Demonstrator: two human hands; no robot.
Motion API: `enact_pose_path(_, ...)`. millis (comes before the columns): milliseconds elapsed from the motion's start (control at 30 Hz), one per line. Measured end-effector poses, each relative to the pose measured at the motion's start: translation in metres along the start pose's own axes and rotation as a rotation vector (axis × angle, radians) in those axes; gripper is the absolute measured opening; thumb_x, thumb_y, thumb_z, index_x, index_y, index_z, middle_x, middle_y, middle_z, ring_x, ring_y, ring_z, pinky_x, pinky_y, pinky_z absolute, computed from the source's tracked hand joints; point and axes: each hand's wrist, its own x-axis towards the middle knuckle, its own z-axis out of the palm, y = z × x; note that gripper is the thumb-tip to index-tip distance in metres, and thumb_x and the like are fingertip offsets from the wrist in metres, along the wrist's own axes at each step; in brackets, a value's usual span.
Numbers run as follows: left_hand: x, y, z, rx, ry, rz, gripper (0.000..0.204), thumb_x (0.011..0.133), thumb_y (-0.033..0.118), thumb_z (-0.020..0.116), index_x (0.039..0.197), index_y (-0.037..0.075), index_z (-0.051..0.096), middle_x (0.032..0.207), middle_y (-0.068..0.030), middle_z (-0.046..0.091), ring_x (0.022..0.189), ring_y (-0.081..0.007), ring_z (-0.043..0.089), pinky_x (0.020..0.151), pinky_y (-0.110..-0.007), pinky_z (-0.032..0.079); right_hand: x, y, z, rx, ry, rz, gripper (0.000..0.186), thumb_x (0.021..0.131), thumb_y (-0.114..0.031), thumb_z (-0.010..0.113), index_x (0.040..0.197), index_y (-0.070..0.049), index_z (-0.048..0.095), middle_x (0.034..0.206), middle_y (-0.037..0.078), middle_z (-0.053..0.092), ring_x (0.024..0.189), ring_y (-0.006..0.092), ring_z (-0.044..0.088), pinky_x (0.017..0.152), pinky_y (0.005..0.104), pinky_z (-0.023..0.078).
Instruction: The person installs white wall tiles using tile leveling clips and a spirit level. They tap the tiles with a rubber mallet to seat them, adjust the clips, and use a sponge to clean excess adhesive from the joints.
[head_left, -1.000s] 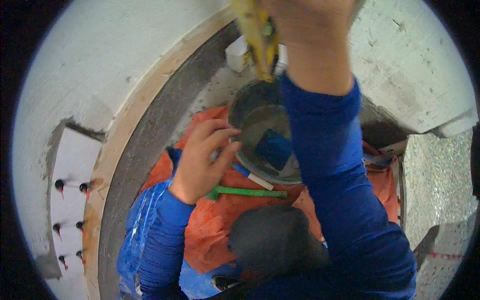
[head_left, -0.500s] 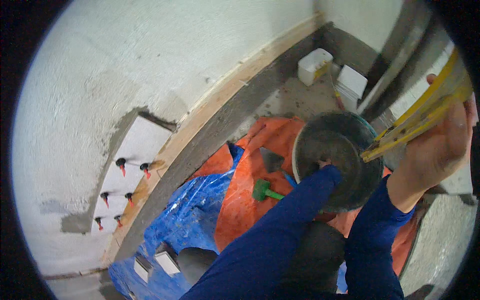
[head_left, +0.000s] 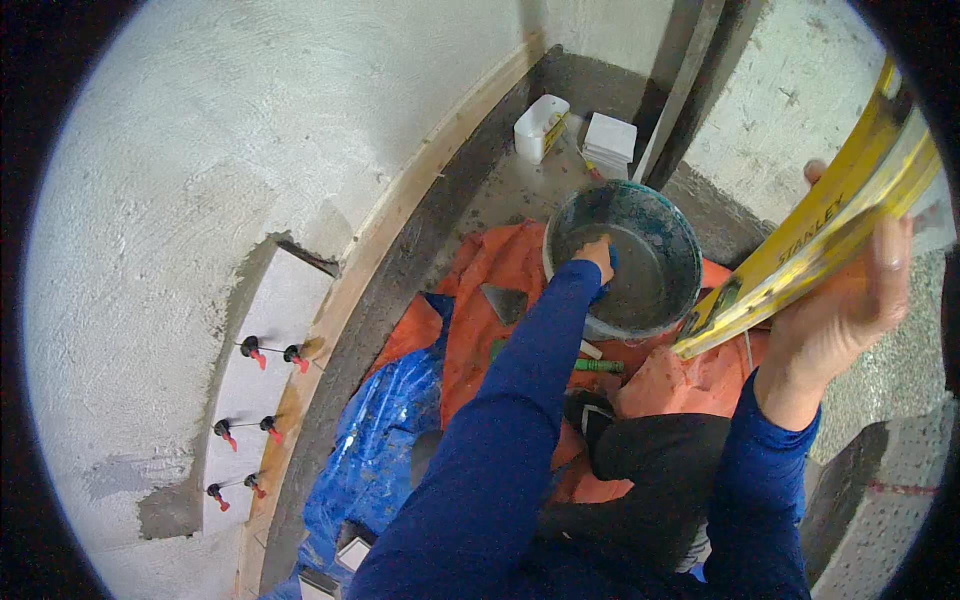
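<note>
My left hand reaches down into a dark round bucket with greyish, cloudy contents. Its fingers are closed around something blue, mostly hidden, whose kind I cannot make out. My right hand is wrapped round a long yellow spirit level, with a fingertip showing past its far edge. The level slants from the upper right down to beside the bucket, its low end close to the orange sheet. Just left of the bucket lies a grey triangular trowel blade. A green mallet handle pokes out beyond my left sleeve.
White tiles with red and black clips sit on the left wall above a wooden batten. A white tub and stacked tiles stand in the far corner. Orange sheeting and blue sheeting cover the floor.
The view has shifted, so the bucket appears higher and further left. My left hand now shows inside the bucket with a blue thing in it. The right hand still holds the level.
</note>
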Motion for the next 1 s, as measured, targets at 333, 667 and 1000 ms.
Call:
enact_pose_path(333, -0.028, 0.015, -0.013, 0.133, 0.242, -0.007, 0.077, 0.072, 0.024, 0.085, 0.142, 0.016, 0.052, 0.137, -0.0269, 0.049, 0.119, -0.0454, 0.059, 0.103, -0.050, 0.050, -0.077, 0.011, -0.052, -0.003, -0.032, 0.147, 0.061, 0.088, -0.025, 0.075, 0.134, 0.008, 0.052, 0.117, 0.017, 0.065, 0.104, 0.0230, 0.064, 0.091, 0.0328, 0.051)
enact_pose_path(667, 0.001, -0.003, -0.002, -0.199, 0.260, 0.162, 0.055, 0.077, 0.011, 0.072, 0.131, 0.013, 0.063, 0.123, -0.0248, 0.063, 0.109, -0.0425, 0.066, 0.095, -0.047, 0.053, -0.084, 0.000, -0.075, 0.028, -0.005, 0.136, 0.065, 0.087, -0.027, 0.078, 0.135, 0.008, 0.052, 0.129, 0.017, 0.060, 0.117, 0.0231, 0.059, 0.102, 0.0357, 0.046)
enact_pose_path(1000, -0.037, 0.032, -0.036, -0.014, 0.250, -0.127, 0.055, 0.084, 0.047, 0.065, 0.123, 0.008, 0.070, 0.122, -0.0222, 0.068, 0.115, -0.0375, 0.065, 0.100, -0.045, 0.051, -0.090, -0.007, -0.052, 0.145, -0.082, 0.166, 0.059, 0.081, -0.013, 0.078, 0.130, 0.007, 0.053, 0.119, 0.010, 0.059, 0.106, 0.0175, 0.057, 0.098, 0.0322, 0.046)
